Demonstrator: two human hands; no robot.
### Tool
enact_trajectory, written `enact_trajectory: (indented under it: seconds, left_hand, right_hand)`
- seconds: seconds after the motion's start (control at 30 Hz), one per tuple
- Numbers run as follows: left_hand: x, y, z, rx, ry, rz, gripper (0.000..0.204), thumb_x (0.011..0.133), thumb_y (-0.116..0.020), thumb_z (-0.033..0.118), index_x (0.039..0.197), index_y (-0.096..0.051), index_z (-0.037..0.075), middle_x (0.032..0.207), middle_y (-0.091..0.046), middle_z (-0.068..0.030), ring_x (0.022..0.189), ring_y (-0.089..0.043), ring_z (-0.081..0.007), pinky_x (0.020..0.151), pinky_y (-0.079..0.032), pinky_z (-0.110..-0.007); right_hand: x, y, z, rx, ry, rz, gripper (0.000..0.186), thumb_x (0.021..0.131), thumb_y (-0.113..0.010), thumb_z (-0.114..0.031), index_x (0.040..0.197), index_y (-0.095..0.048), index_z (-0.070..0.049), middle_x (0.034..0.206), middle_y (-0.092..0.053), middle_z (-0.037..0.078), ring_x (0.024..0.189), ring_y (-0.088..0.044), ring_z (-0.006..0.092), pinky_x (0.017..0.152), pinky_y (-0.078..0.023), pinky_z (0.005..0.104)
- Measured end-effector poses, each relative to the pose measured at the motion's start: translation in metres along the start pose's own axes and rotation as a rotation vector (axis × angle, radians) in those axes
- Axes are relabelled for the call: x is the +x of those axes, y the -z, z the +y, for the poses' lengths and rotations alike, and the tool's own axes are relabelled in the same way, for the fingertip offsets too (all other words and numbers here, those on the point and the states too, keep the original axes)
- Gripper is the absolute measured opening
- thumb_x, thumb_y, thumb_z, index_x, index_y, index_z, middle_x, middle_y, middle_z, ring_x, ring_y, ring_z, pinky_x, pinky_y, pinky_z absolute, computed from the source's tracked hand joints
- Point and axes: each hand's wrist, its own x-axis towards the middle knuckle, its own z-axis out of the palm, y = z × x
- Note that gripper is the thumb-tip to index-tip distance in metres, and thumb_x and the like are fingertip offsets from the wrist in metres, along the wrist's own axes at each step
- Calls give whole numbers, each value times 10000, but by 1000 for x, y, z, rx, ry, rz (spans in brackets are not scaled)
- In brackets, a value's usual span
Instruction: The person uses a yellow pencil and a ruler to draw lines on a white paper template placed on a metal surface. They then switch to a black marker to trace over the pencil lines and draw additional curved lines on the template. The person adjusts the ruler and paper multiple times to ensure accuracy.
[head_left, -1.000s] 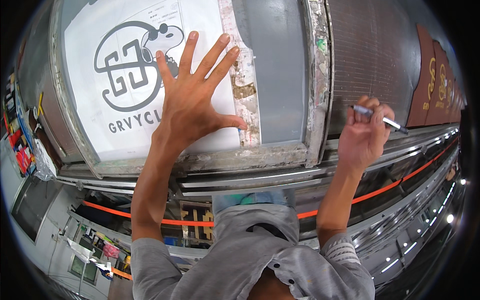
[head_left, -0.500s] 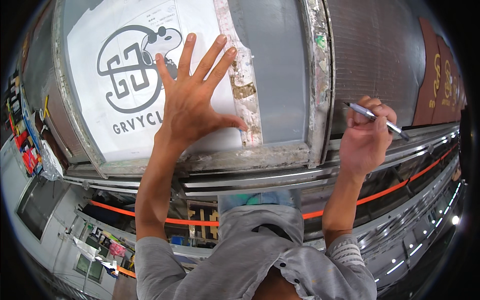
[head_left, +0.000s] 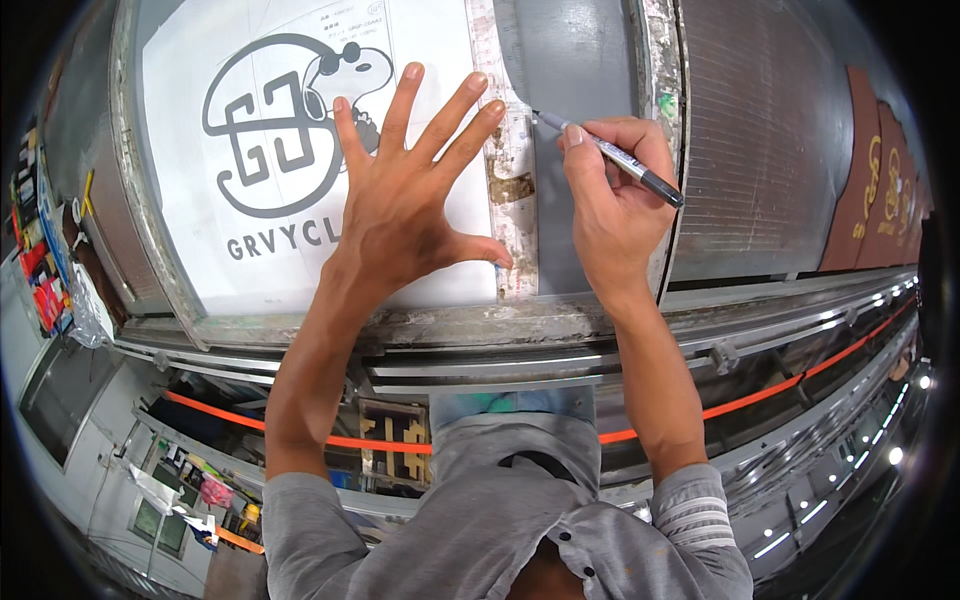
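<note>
Clock centred on our left hand (head_left: 395, 215): it's spread wide, palm down, on the white printed sheet (head_left: 290, 195), thumb tip on the worn ruler (head_left: 512, 220) around 3 o'clock. Our right hand (head_left: 625, 220), between 2 and 3 o'clock, is narrow, pinching a marker pen (head_left: 628, 164) that points toward 10 o'clock, tip right by the ruler's far edge; touching or just above, we can't tell. Sheet lies within the paint-stained frame (head_left: 470, 324), its grey emblem (head_left: 270, 128) at 10 o'clock. Grey panel (head_left: 580, 60) sits past the ruler, between 1 and 2 o'clock.

Progress: sheet and ruler look placed and steadied, pen brought to the edge; we'd call that much done. No pen stroke we can make out beside the ruler, so we'd judge the marking there mostly left. Brown printed pieces (head_left: 850, 180), 3 o'clock, well apart, untouched.
</note>
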Motion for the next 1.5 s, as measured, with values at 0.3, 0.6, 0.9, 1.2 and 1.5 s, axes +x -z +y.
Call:
enact_trajectory:
  seconds: [0.3,0.6,0.9,1.2,1.5]
  left_hand:
    - [-1,-2,-3,2,-19,-5,1258,477,-666,900,1532,-476,240,1655,-347,10,1558,-159,-370,1107,-79,-822]
    - [-1,-1,-2,-18,-6,14,1224,468,-701,857,1519,-498,264,1645,-363,40,1553,-183,-359,1097,-93,-833]
    - [-1,0,-2,3,-2,-13,1253,468,-678,888,1531,-478,255,1653,-348,27,1557,-163,-361,1109,-88,-824]
    - [-1,-4,-2,8,-6,1,1252,464,-671,903,1524,-489,261,1652,-349,32,1560,-157,-354,1116,-77,-825]
    - [-2,-7,-4,-4,-15,14,1255,455,-679,908,1509,-509,248,1656,-344,26,1565,-146,-349,1120,-67,-824]
  right_hand:
    - [-3,-1,8,-24,12,-5,113,898,-726,-38,901,-627,16,738,-650,62,635,-593,85,552,-463,252]
    - [-2,-1,6,-87,4,-4,107,885,-741,-36,898,-647,14,764,-664,75,651,-607,105,578,-482,274]
    - [-11,11,-16,-296,208,-168,117,834,-740,36,882,-637,6,798,-637,122,652,-610,203,598,-474,306]
    - [-72,48,-34,-363,160,-335,213,760,-754,89,920,-633,17,848,-651,166,715,-642,326,626,-504,366]
    - [-88,59,-40,-351,138,-393,192,760,-754,73,883,-620,11,819,-640,145,694,-639,310,610,-492,361]
